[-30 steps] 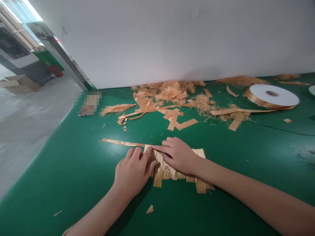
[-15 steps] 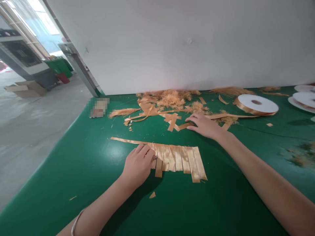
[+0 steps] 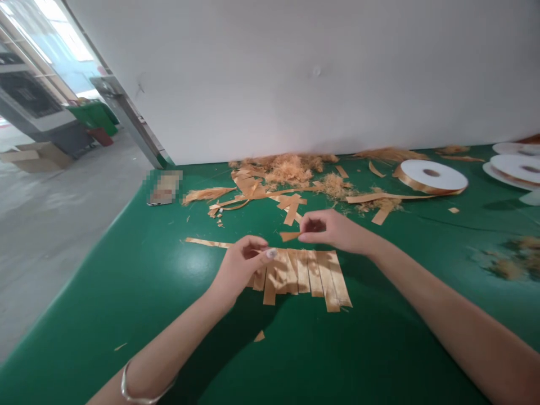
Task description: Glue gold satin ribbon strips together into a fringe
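My right hand (image 3: 331, 229) pinches one end of a short piece of gold ribbon (image 3: 289, 236), which sticks out to the left. Below it on the green table lies a row of gold ribbon strips (image 3: 304, 275), side by side along a longer ribbon (image 3: 206, 242) that runs out to the left. My left hand (image 3: 244, 263) is over the left end of this row, thumb and fingers apart, with nothing seen between them. Cut ribbon pieces (image 3: 292, 208) lie crossed just beyond my right hand.
Along the white wall lies a heap of frayed ribbon threads (image 3: 291, 169). A ribbon spool (image 3: 439, 175) sits at the back right, with more white spools (image 3: 517, 167) beside it. A blurred-out object (image 3: 165, 187) lies near the table's left edge. A ribbon scrap (image 3: 260, 336) is in front.
My right hand has picked up a short ribbon piece from the back and brought it left and nearer. My left hand has lifted off the row and opened.
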Available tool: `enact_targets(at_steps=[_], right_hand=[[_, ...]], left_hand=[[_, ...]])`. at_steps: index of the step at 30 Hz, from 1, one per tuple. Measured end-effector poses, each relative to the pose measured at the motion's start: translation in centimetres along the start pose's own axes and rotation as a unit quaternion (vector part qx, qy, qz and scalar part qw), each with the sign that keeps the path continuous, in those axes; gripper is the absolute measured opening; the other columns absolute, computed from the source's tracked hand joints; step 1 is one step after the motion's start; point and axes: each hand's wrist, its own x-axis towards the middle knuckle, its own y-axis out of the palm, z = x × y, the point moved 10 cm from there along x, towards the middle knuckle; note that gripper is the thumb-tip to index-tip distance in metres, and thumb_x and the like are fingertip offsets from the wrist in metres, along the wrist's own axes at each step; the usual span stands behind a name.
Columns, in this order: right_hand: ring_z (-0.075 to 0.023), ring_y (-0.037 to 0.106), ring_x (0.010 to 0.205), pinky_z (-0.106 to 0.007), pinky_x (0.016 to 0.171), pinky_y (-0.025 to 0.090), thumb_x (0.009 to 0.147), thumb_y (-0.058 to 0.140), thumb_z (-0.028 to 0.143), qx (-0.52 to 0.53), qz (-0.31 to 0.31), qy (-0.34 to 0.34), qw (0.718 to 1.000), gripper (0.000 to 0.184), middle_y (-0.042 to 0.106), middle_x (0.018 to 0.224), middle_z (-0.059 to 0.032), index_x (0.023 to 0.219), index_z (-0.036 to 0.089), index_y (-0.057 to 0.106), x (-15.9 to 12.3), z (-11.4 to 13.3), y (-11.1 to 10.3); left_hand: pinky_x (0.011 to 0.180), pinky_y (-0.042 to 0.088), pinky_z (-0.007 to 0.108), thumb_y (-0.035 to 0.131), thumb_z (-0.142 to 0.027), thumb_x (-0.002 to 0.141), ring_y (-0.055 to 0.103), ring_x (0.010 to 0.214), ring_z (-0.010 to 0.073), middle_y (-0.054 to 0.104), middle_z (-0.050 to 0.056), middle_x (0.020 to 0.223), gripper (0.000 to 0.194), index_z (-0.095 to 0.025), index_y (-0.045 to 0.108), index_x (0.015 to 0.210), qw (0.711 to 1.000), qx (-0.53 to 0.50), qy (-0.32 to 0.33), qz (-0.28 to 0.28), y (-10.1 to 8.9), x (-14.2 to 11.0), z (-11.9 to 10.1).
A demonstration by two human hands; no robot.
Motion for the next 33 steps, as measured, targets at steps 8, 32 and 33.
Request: enact_targets(at_steps=[8, 32, 33], right_hand=[[-0.0141, 0.055, 0.067, -0.026, 0.06, 0.044, 0.078, 0.06, 0.038, 0.096, -0.2, -0.014, 0.975, 0.019, 0.059, 0.072, -0.0013, 0.073, 0.02, 0.055, -3.6, 0.5, 2.2], [-0.0095, 0.024, 0.046, -0.024, 0.049, 0.032, 0.093, 0.019, 0.027, 0.053, -0.253, 0.039, 0.965, 0.037, 0.022, 0.05, 0.0067, 0.055, 0.028, 0.021, -3.1, -6.2, -13.7], [-0.0098, 0.029, 0.047, -0.023, 0.051, 0.035, 0.093, 0.018, 0.028, -0.019, -0.248, 0.033, 0.968, 0.04, 0.03, 0.05, 0.0056, 0.055, 0.027, 0.031, -2.7, -5.7, -14.1]], left_hand=[[0.059, 0.04, 0.02, 0.075, -0.034, 0.063, 0.05, 0.061, 0.0065, 0.06, 0.0, 0.069, 0.025, -0.013, 0.066, 0.075, 0.962, -0.259, -0.08, 0.035, 5.4, 1.4, -0.5], [0.051, 0.038, 0.014, 0.081, -0.034, 0.057, 0.047, 0.054, 0.0041, 0.054, -0.005, 0.062, 0.035, -0.016, 0.058, 0.075, 0.96, -0.257, -0.062, -0.087, -0.2, 2.3, 2.7], [0.052, 0.039, 0.014, 0.08, -0.035, 0.059, 0.047, 0.054, 0.0039, 0.054, -0.005, 0.062, 0.033, -0.015, 0.059, 0.076, 0.963, -0.252, -0.058, -0.079, -0.2, 2.2, 2.6]])
